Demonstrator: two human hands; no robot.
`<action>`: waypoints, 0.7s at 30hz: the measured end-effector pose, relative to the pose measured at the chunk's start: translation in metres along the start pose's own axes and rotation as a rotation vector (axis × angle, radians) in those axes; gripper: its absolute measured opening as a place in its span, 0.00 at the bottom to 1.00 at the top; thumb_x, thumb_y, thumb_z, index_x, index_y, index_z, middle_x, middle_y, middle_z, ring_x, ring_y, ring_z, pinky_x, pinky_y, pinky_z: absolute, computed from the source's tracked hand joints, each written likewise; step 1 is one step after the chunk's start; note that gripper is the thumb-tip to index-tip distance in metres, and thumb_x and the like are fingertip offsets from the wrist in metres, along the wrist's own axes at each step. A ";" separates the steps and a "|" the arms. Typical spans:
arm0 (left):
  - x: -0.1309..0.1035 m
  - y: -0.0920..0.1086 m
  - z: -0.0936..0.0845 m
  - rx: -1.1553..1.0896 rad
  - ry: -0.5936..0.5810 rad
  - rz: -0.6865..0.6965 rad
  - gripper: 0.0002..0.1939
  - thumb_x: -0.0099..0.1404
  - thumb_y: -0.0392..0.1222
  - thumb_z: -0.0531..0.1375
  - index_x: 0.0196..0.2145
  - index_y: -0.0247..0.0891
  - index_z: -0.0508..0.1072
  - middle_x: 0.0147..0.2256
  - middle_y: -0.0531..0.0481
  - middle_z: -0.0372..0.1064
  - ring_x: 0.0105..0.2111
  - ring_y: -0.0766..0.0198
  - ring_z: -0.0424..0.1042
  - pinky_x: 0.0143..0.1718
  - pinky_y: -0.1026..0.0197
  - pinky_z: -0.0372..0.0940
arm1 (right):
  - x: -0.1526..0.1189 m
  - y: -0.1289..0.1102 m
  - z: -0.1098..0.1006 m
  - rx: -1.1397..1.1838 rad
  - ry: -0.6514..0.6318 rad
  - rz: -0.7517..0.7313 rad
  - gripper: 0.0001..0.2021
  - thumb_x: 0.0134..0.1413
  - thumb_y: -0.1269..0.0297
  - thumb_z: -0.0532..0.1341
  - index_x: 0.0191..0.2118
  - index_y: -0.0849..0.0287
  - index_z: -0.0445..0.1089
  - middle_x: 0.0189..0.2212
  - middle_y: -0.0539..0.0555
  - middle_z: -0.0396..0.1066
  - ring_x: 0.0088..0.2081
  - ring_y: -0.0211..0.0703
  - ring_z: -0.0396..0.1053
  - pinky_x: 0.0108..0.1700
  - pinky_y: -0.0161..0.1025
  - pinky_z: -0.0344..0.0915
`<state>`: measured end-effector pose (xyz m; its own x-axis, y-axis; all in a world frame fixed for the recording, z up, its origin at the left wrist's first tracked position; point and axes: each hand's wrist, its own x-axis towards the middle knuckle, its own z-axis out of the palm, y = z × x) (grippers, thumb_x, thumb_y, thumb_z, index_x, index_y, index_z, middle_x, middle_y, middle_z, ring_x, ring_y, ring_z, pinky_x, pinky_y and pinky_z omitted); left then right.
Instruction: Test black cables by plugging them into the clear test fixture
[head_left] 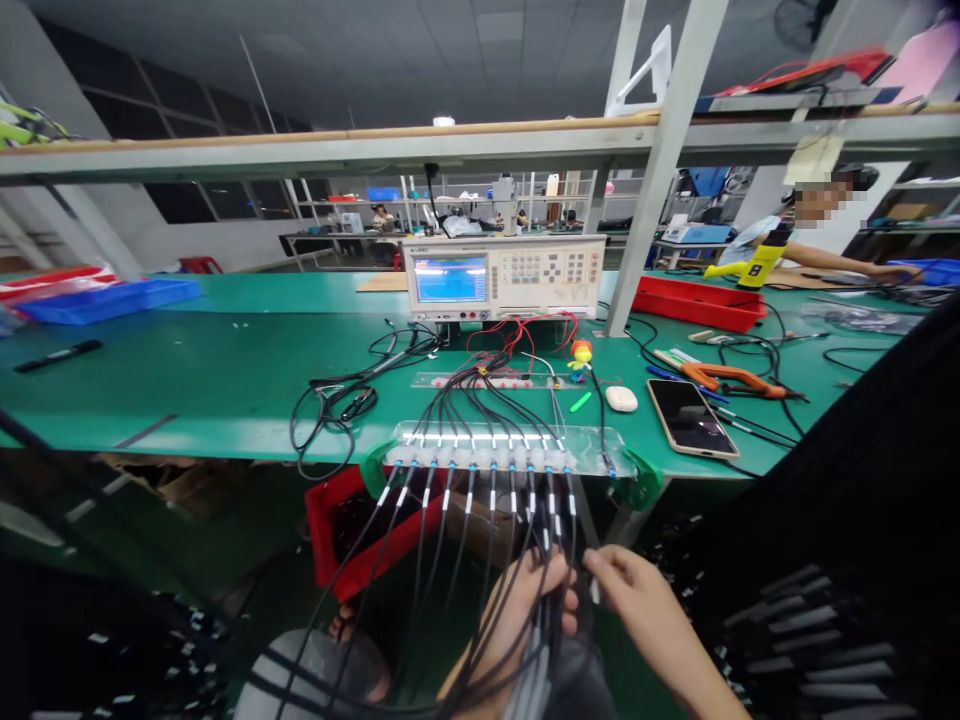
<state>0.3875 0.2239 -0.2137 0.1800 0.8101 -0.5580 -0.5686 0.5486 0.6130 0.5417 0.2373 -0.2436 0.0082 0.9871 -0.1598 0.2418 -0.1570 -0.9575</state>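
Note:
My left hand (pixel 517 610) is closed around a few black cables (pixel 553 610) with white labels, below the bench edge. Just to its right, my right hand (pixel 634 590) has its thumb and fingers pinched together. A small white piece shows under those fingertips, too small to name. Several black cables hang down from a clear connector strip (pixel 480 458) at the front edge, plugged in by blue ends. Green tape (pixel 646 482) covers the strip's right end. Behind it, thin black wires run to a second clear strip (pixel 431 381).
A bench test meter (pixel 510 280) with a lit screen stands at the back. On the right lie a phone (pixel 691 418), an earbud case (pixel 621 399), orange-handled pliers (pixel 724 380) and a red tray (pixel 701 303). Below hangs a red bin (pixel 322 540). Another person works at far right.

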 end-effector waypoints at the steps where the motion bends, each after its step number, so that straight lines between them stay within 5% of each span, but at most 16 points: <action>1: -0.001 -0.001 -0.003 0.040 -0.025 0.003 0.08 0.53 0.41 0.65 0.29 0.34 0.73 0.20 0.54 0.70 0.15 0.72 0.66 0.15 0.72 0.61 | 0.001 0.009 -0.001 -0.071 0.019 -0.018 0.16 0.46 0.49 0.63 0.32 0.59 0.74 0.27 0.54 0.72 0.30 0.46 0.68 0.35 0.39 0.62; 4: -0.003 -0.004 -0.006 0.130 -0.075 0.010 0.10 0.51 0.42 0.66 0.29 0.36 0.71 0.22 0.55 0.71 0.15 0.73 0.66 0.15 0.72 0.60 | 0.004 0.018 -0.005 -0.082 0.085 -0.063 0.22 0.46 0.51 0.64 0.45 0.58 0.73 0.46 0.59 0.73 0.45 0.53 0.69 0.48 0.43 0.62; 6: -0.005 -0.006 -0.005 0.177 -0.102 0.017 0.09 0.52 0.42 0.65 0.29 0.36 0.71 0.22 0.56 0.70 0.15 0.74 0.65 0.15 0.72 0.59 | 0.006 0.010 -0.006 0.025 0.060 -0.064 0.22 0.50 0.49 0.61 0.47 0.58 0.73 0.48 0.59 0.72 0.47 0.53 0.69 0.49 0.44 0.62; 12: -0.005 -0.013 -0.005 0.261 -0.150 0.054 0.09 0.52 0.43 0.65 0.31 0.38 0.73 0.22 0.58 0.69 0.18 0.74 0.66 0.19 0.73 0.61 | 0.006 -0.031 0.000 0.310 -0.064 -0.009 0.21 0.51 0.47 0.62 0.42 0.59 0.76 0.34 0.56 0.75 0.36 0.45 0.69 0.40 0.39 0.63; 21: 0.008 -0.018 -0.008 0.238 -0.161 0.087 0.17 0.46 0.50 0.69 0.30 0.39 0.73 0.22 0.56 0.72 0.15 0.73 0.67 0.16 0.72 0.61 | 0.002 -0.038 0.002 0.526 -0.132 0.044 0.20 0.49 0.51 0.65 0.42 0.62 0.75 0.27 0.50 0.69 0.27 0.33 0.60 0.29 0.31 0.56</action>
<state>0.3930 0.2185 -0.2336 0.2748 0.8679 -0.4138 -0.3868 0.4938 0.7788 0.5303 0.2457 -0.2077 -0.1233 0.9722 -0.1991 -0.2747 -0.2262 -0.9345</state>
